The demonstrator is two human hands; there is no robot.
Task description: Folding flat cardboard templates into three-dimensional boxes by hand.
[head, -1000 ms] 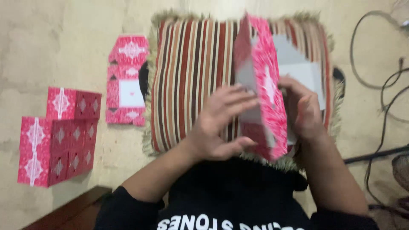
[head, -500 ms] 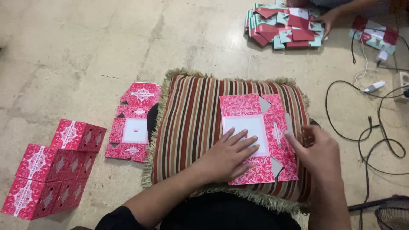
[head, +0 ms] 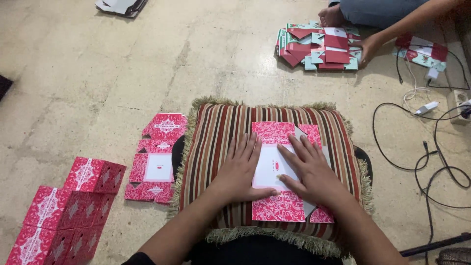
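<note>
Head view shows your left hand (head: 240, 169) lying flat with fingers spread on the left edge of the flattened pink carton blank (head: 282, 172), and your right hand (head: 314, 172) spread flat, pressing down on its right half. That blank lies unfolded on the striped cushion (head: 216, 142) before you. More flat blanks (head: 157, 157) lie on the floor just left of the cushion, with folded pink boxes (head: 64, 211) farther left. Another person's hand (head: 368, 46) rests by a second pile (head: 319, 49).
</note>
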